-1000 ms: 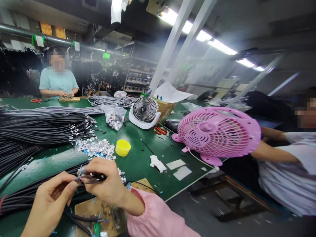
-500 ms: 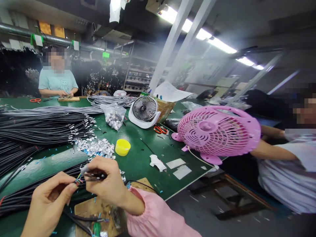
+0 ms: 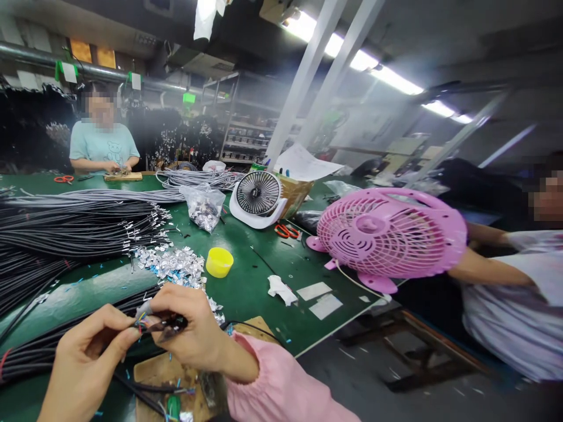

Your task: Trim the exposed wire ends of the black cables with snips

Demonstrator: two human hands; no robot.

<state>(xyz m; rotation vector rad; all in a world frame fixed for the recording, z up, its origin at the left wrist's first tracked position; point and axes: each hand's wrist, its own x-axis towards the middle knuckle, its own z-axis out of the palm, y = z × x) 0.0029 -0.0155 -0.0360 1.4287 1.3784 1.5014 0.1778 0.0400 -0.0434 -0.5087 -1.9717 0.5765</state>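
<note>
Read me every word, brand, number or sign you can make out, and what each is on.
Nothing can be quoted; no text here is legible.
Small white fan: marking on the hub, too small to read.
White tags and green patch at the back: too small and blurred.
Large white sheet: no writing legible.
Light-blue shirt: bear drawing, no readable words.

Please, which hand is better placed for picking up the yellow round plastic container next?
Probably the right hand: it appears nearer the container, though it holds a dark metal tool. The left hand is farther away, pinching thin coloured wires.
</note>
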